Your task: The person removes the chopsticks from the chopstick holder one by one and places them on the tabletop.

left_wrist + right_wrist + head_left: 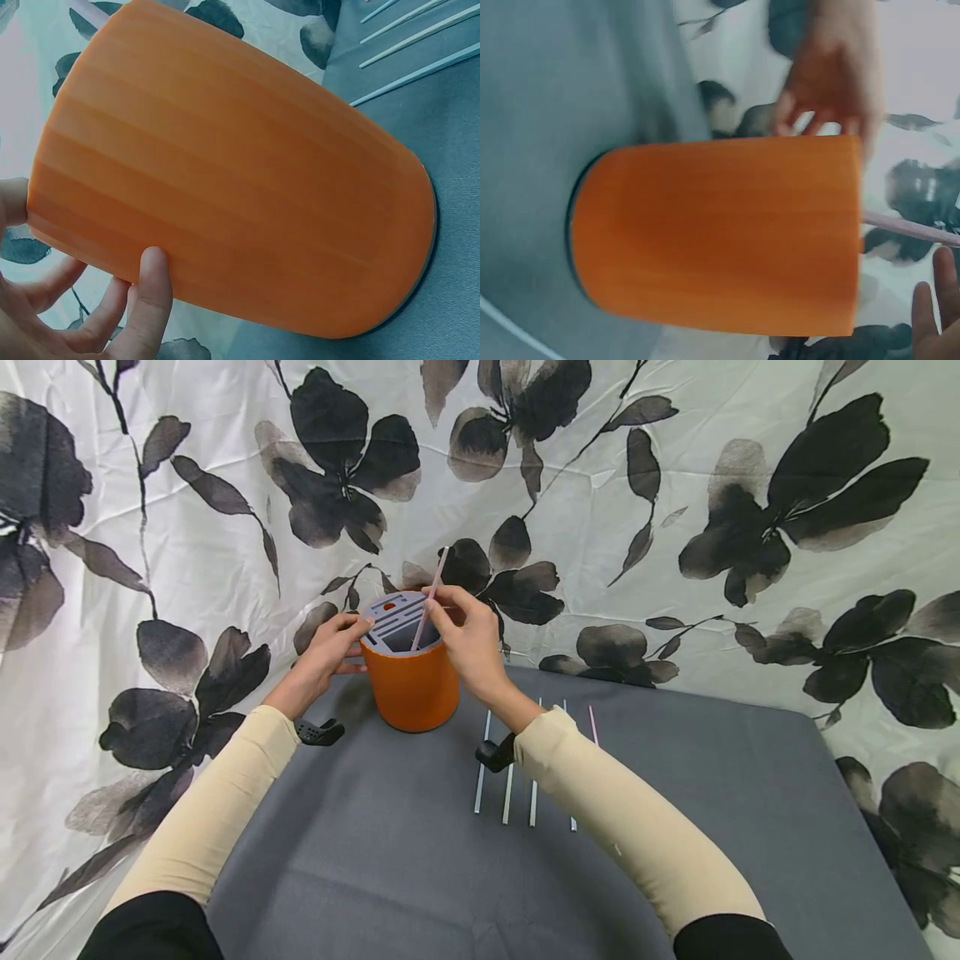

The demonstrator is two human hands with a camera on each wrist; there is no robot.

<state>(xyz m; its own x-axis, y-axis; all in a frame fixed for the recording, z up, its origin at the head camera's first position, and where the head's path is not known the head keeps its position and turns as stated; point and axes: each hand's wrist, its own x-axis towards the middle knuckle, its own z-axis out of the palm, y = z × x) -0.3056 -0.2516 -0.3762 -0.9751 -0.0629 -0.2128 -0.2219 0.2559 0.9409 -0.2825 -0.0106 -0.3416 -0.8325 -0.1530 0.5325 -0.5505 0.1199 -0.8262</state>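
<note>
An orange container [412, 689] with a grey slotted top [390, 618] stands upright on the table. In the head view my right hand [471, 639] pinches a thin pale pink stick [442, 568] between thumb and fingers. The stick leans, its lower end at the large opening in the slotted top. My left hand [322, 653] rests against the container's left side, fingertips at the rim. The left wrist view shows its loosely spread fingers [152, 289] along the orange wall. In the right wrist view, the stick [907, 227] juts past the rim beside my right fingertips.
Several thin pale sticks, among them a bluish one [480, 777] and a pink one [593, 724], lie side by side on the grey table [360, 852], right of the container and partly under my right forearm. A floral curtain [600, 527] hangs close behind the container.
</note>
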